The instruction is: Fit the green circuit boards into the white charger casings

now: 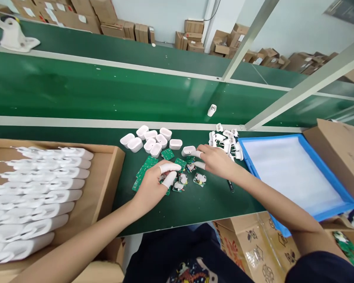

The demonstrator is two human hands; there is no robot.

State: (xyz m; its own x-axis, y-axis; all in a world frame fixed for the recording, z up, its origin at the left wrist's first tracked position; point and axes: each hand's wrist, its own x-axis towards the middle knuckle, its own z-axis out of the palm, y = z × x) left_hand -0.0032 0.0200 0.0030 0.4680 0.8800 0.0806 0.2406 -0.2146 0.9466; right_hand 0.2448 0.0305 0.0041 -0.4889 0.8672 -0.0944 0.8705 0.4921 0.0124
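My left hand (153,184), with white finger cots on thumb and index finger, is closed at a green circuit board (180,163) over a loose cluster of boards. Its exact grip is partly hidden. My right hand (215,160), also in finger cots, reaches in from the right. Its thumb and index finger are apart, the tips beside a white oval cup (188,151) and a small board with components (190,167). Below lie more populated boards, one of them a separate board (200,179). Green board panels (144,171) lie left of the hand.
Several white cups (150,135) stand behind the boards. Small white plastic parts (227,140) are heaped near a blue-rimmed tray (297,173). At left, a cardboard box (109,177) holds rows of white housings (41,192). A dark pen-like tool (230,186) lies under my right forearm.
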